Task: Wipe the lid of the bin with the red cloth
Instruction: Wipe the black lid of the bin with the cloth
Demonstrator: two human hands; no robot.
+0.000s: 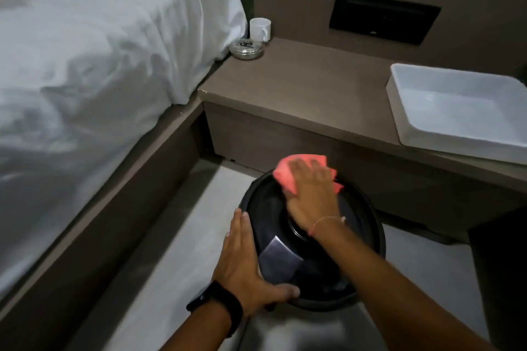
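Observation:
A round black bin with a domed swing lid (362,225) stands on the pale floor below a low bedside shelf. My right hand (310,194) lies flat on the red cloth (285,174), pressing it against the far part of the lid. My left hand (245,259) clasps the bin's left rim, with the fingers along the side and the thumb across the near edge. A grey flap (281,261) shows in the near half of the lid.
A bed with white sheets (99,65) fills the left. The brown shelf (299,88) carries a white mug (260,29), a glass ashtray (246,49) and a white rectangular tray (399,94). Pale floor (182,231) runs between bed frame and bin.

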